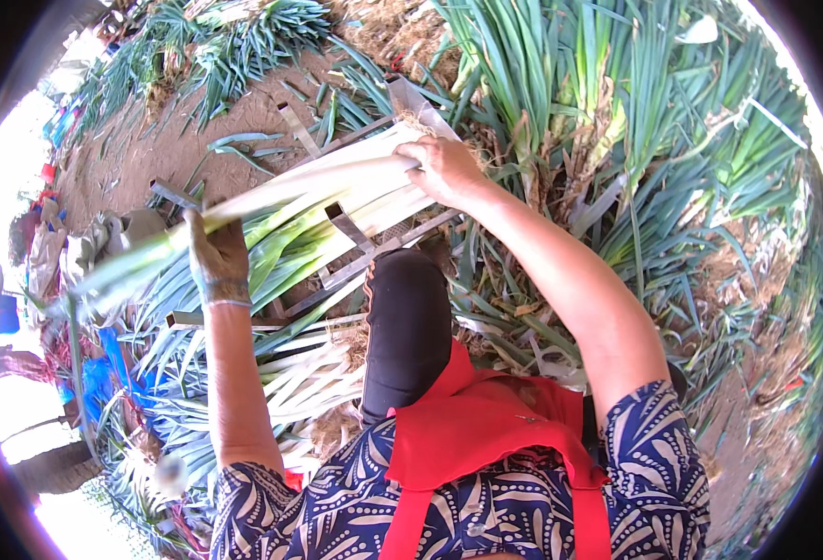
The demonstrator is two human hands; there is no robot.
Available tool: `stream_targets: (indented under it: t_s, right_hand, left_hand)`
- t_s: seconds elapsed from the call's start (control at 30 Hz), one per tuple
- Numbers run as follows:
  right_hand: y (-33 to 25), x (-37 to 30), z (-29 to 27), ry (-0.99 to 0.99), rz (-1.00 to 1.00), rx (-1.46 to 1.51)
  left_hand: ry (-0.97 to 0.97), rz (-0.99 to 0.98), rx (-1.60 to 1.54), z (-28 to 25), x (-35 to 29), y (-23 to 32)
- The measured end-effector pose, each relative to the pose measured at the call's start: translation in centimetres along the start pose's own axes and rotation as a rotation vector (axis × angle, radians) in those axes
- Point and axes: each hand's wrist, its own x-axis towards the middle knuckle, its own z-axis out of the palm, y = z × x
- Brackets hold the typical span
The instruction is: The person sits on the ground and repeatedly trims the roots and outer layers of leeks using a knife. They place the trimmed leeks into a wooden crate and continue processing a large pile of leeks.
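rack [355, 238] holds leeks | leek [309, 182] spans both hands, 8-to-2 o'clock | left hand [217, 252] gripping its green end | right hand [444, 170] gripping its white end

Open-air farm yard, bare earth [140, 159], heaps of harvested leeks [617, 140]

Long leek [309, 182] in both hands' grip, left hand [217, 254], right hand [444, 168], above metal rack [355, 238].

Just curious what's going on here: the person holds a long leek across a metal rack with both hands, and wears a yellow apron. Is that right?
Not quite: the apron is red, not yellow, as the head view shows. The rest holds: the left hand and right hand both grip a long leek across the metal rack.
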Motion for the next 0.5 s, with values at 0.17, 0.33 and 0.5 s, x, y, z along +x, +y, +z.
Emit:
stream_targets:
  t_s: [0.17,0.33,0.5]
  right_hand:
    - [0.6,4.4,7.2,-0.136,0.034,-0.081]
    - [2.9,4.0,11.8,-0.217,0.189,-0.104]
    - [3.0,-2.8,15.1,0.160,0.213,0.327]
  left_hand:
    - [0.201,-0.149,-0.075,-9.5,1.1,-3.1]
    - [0.339,-0.270,-0.090,-12.9,-0.2,-9.2]
    - [0.524,-0.415,-0.068,-14.2,-1.4,-14.3]
